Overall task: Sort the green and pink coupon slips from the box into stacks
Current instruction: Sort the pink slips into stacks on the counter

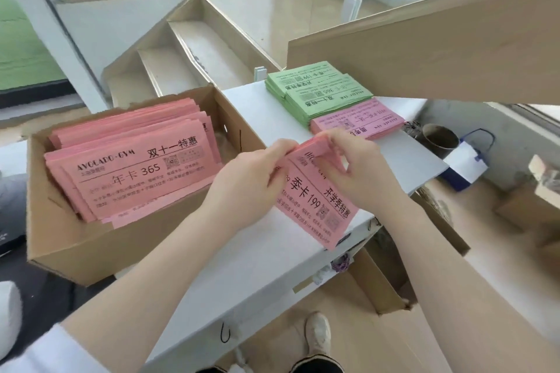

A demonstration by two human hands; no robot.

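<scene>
Hands, left (248, 179) and right (360, 169), pinch one bundle of pink slips (315, 203) near the box (127, 221). Thumbing the top edge could fan slips loose, dropping them off the white board (272, 266).

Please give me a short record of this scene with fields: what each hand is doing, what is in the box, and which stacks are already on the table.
left hand: pinches the top edge of the pink bundle
right hand: grips the same bundle from the right
box: cardboard, open, holds loose pink slips
green stacks: two, overlapping, at the table's far end
pink stack: on the table, just in front of the green ones
table: white
</scene>
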